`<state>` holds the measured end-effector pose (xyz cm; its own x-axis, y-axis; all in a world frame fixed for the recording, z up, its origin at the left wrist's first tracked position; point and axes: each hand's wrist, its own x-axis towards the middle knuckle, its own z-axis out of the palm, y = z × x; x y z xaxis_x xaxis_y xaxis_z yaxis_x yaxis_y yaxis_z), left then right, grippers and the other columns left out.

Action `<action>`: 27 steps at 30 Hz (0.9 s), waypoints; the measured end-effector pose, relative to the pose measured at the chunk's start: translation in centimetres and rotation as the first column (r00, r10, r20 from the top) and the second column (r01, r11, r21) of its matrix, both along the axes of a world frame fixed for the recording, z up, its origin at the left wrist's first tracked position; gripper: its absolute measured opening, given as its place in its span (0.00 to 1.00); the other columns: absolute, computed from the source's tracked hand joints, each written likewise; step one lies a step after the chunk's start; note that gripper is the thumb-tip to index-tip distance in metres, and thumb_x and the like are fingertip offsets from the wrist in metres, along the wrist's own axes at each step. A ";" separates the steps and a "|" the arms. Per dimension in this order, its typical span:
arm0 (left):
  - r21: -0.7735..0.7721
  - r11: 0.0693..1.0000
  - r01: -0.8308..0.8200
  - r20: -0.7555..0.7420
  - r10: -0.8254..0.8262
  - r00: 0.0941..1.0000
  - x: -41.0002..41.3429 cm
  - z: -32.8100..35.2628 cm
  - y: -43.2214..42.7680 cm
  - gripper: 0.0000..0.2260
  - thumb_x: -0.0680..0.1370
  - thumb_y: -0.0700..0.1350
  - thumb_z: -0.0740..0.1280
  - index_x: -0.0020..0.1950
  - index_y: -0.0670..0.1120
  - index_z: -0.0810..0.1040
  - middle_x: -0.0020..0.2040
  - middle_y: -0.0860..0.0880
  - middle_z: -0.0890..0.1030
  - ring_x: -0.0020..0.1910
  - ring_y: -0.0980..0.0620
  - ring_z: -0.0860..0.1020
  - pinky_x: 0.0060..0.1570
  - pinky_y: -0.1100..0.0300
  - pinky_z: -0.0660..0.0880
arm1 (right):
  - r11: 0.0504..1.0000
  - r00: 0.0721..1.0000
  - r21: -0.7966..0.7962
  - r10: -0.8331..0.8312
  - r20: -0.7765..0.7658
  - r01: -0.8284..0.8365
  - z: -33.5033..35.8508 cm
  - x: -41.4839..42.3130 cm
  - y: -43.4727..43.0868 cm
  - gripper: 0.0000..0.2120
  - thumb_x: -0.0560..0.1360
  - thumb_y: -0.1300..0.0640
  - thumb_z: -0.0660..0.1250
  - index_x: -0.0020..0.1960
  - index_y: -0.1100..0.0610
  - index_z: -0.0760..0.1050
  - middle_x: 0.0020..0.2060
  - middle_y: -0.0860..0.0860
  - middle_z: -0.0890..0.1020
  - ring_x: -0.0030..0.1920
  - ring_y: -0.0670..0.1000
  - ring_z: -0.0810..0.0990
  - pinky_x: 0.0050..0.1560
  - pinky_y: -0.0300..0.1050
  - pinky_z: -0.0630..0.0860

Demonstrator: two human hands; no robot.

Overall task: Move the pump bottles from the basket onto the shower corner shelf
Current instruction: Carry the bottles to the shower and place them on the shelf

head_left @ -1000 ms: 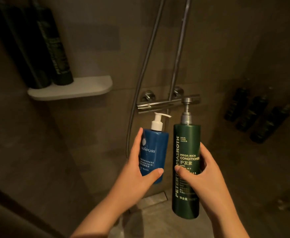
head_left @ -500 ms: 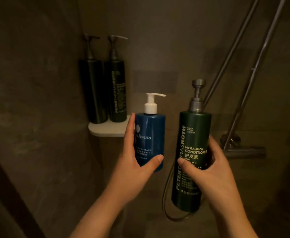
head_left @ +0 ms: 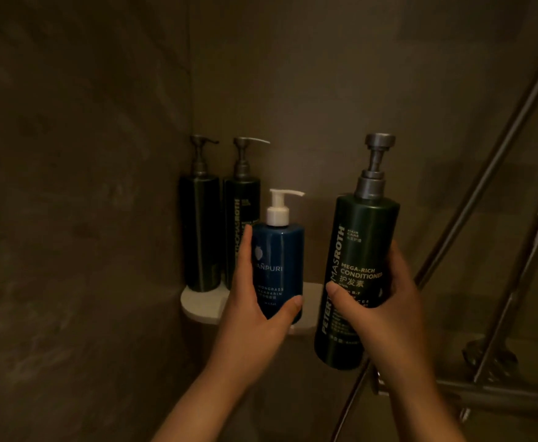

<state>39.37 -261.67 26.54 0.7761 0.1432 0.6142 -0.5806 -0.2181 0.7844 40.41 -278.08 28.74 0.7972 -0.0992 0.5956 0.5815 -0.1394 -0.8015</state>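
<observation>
head view: left hand (head_left: 254, 320) grips the blue bottle (head_left: 277, 260) just in front of the corner shelf (head_left: 197, 302), right hand (head_left: 385, 314) grips the green bottle (head_left: 364, 237) to its right. a crowded landing could topple the dark bottles (head_left: 202, 234) standing on it.

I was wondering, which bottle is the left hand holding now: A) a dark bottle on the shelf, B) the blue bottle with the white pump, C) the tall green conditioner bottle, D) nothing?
B: the left hand grips the blue bottle, while the right hand holds the green conditioner bottle.
</observation>
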 end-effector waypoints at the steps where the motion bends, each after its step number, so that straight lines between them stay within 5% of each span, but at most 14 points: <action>1: -0.004 1.000 -0.014 -0.004 0.014 1.000 0.3 0.1 0.1 0.46 0.70 0.43 0.74 0.67 0.77 0.45 0.61 0.80 0.57 0.59 0.79 0.64 0.47 0.80 0.66 | 1.000 1.000 -0.004 0.012 0.005 -0.012 0.1 0.8 0.1 0.41 0.60 0.50 0.76 0.65 0.28 0.61 0.60 0.33 0.74 0.56 0.31 0.73 0.46 0.35 0.68; 7: -0.015 0.996 -0.089 -0.031 0.089 0.996 1.3 -0.2 1.0 0.46 0.70 0.44 0.74 0.66 0.78 0.44 0.59 0.84 0.56 0.60 0.78 0.62 0.51 0.71 0.64 | 0.994 0.994 -0.063 0.089 0.061 -0.085 0.4 5.1 1.7 0.42 0.63 0.53 0.76 0.64 0.25 0.58 0.60 0.33 0.72 0.54 0.25 0.71 0.47 0.32 0.66; 19: -0.042 0.974 -0.222 -0.060 0.219 0.974 0.4 -1.1 3.9 0.45 0.69 0.45 0.74 0.66 0.78 0.47 0.69 0.72 0.57 0.69 0.66 0.61 0.66 0.54 0.62 | 0.962 0.965 -0.104 0.259 0.044 -0.253 0.1 9.3 6.0 0.41 0.65 0.53 0.75 0.63 0.23 0.56 0.59 0.31 0.70 0.55 0.24 0.69 0.49 0.32 0.66; 27: -0.049 0.968 -0.247 -0.065 0.244 0.968 0.4 -1.7 4.1 0.46 0.69 0.42 0.74 0.65 0.79 0.48 0.62 0.81 0.58 0.62 0.77 0.61 0.56 0.66 0.63 | 0.930 0.934 -0.088 0.356 -0.025 -0.357 -0.2 11.4 7.2 0.41 0.65 0.53 0.75 0.70 0.34 0.59 0.67 0.42 0.71 0.64 0.40 0.71 0.59 0.44 0.71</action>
<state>39.78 -257.57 24.84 0.7470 0.3668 0.5544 -0.4674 -0.3032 0.8304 51.85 -270.83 28.56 0.7752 0.2457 0.5820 0.5994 0.0048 -0.8004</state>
